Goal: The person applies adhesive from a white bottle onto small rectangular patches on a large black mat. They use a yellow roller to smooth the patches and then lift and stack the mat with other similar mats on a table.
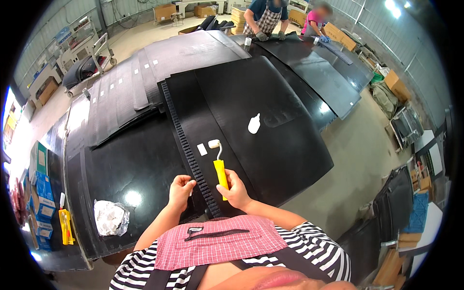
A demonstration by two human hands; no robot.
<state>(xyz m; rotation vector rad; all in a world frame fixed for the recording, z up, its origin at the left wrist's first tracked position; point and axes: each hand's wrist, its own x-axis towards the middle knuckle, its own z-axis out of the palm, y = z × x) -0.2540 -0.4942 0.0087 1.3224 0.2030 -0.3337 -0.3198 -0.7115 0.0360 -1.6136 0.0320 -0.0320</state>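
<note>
My right hand (235,192) is closed round the yellow handle of a small paint-type roller (220,170). Its white roller head points away from me, above a large black sheet (241,101). My left hand (181,194) is pinched beside the sheet's left edge, where a toothed dark strip (185,145) runs. A sliver of something pale shows at its fingertips, too small to name. Just left of the roller head a white rectangular label (202,149) lies on the sheet. Farther right rests a white squeeze bottle (254,123) with a narrow tip.
More black sheets (135,72) with white labels lie stacked at the far left. Crumpled foil-like wrapping (110,217), a yellow-handled tool (65,224) and blue boxes (43,198) are at the left. Across the table a person in a checked apron (266,21) works; another wears pink (316,21).
</note>
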